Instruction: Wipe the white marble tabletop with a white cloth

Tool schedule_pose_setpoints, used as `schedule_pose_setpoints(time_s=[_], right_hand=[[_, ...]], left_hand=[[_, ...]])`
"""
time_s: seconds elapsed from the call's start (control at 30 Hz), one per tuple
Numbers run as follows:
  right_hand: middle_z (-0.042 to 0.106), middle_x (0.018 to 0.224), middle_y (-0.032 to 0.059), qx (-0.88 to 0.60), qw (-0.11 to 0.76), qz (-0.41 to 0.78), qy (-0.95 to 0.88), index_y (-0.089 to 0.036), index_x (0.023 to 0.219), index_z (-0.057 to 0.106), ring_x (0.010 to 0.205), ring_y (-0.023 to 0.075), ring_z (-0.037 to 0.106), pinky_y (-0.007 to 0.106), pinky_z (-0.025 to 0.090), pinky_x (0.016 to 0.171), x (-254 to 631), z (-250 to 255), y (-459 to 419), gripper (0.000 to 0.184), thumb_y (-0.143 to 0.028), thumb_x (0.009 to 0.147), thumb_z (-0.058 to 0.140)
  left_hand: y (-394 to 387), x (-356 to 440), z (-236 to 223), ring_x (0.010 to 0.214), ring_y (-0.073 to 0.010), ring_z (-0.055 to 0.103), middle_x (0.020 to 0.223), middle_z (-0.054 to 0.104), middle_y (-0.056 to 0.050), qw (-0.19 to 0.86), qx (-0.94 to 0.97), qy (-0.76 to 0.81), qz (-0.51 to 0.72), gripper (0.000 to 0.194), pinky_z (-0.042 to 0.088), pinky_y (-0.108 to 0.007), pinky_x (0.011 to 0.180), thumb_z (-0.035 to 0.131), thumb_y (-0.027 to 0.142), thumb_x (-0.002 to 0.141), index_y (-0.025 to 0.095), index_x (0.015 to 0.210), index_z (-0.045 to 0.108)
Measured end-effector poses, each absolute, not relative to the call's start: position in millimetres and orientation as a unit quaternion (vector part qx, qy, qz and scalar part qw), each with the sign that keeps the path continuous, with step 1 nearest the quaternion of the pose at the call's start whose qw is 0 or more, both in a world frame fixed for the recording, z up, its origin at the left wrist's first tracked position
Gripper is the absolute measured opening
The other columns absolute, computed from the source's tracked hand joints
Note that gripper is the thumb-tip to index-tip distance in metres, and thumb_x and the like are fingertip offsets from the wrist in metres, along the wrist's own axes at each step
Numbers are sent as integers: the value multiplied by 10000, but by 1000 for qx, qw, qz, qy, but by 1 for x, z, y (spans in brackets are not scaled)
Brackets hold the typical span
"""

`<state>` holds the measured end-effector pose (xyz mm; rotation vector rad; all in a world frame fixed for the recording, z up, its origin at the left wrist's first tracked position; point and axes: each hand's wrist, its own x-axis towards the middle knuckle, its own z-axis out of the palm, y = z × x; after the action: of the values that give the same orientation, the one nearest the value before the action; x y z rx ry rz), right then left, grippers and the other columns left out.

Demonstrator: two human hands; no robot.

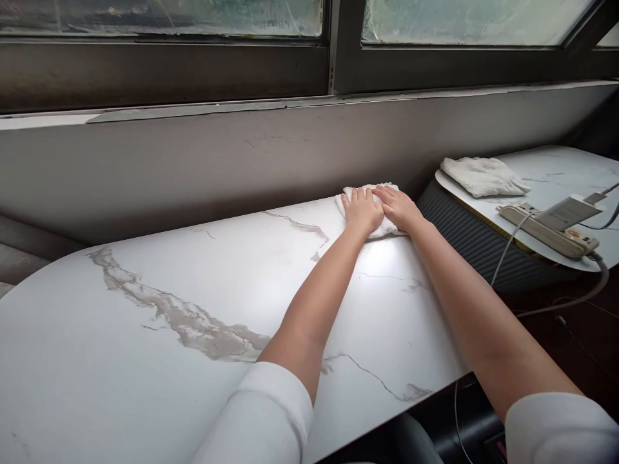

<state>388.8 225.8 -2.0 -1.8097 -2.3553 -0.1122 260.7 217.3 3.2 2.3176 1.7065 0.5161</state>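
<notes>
Both my arms reach far across a white marble-patterned table top. My left hand lies flat, fingers stretched out, on a white cloth at the table's far right corner, close to the wall. My right hand rests flat on the same cloth, right beside the left, with its fingers slightly overlapping the left hand's. Most of the cloth is hidden under the two hands.
A second table with a ribbed dark side stands to the right. On it lie a folded white cloth and a power strip with a plugged adapter and trailing cables. A grey wall and a dark window frame run behind.
</notes>
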Motion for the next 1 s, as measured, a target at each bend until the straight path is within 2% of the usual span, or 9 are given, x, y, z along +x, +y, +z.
schedule_pose_setpoints(time_s=[0.3, 0.47, 0.6, 0.77, 1.0], right_hand=[[366, 1511, 49, -558, 121, -33, -820, -200, 1431, 395, 1397, 226, 299, 461, 275, 1116, 411, -9, 183, 539, -276, 917, 253], [362, 1512, 73, -573, 117, -40, -810, -179, 1433, 392, 1402, 222, 290, 459, 264, 1127, 427, -11, 121, 547, -307, 925, 232], [363, 1512, 72, -574, 119, -65, -807, -211, 1466, 335, 1399, 237, 297, 488, 279, 1116, 430, -14, 57, 551, -313, 938, 214], [363, 1512, 65, -584, 126, -88, -797, -252, 1512, 210, 1399, 245, 297, 496, 298, 1106, 406, -15, -5, 564, -291, 949, 228], [392, 1494, 83, -612, 118, -98, -776, -232, 1502, 242, 1395, 262, 301, 516, 298, 1101, 360, -12, -24, 565, -256, 938, 253]], left_hand=[[171, 270, -1, 1437, -267, 173, 1538, 280, -148, 109, 784, 581, 189, 567, 58, -512, 1169, 227, 284, 937, 64, 1452, 314], [117, 279, 0, 1438, -282, 168, 1540, 275, -154, 121, 803, 552, 190, 572, 64, -535, 1165, 232, 288, 939, 55, 1456, 304], [66, 274, 2, 1444, -288, 143, 1546, 260, -157, 131, 829, 511, 185, 582, 63, -535, 1167, 243, 311, 941, 49, 1459, 292], [15, 250, 3, 1450, -281, 124, 1554, 245, -142, 136, 850, 480, 168, 587, 51, -535, 1171, 232, 333, 948, 70, 1472, 266], [3, 214, 1, 1449, -276, 128, 1559, 223, -148, 135, 864, 457, 160, 576, 71, -540, 1168, 188, 312, 962, 54, 1471, 262]])
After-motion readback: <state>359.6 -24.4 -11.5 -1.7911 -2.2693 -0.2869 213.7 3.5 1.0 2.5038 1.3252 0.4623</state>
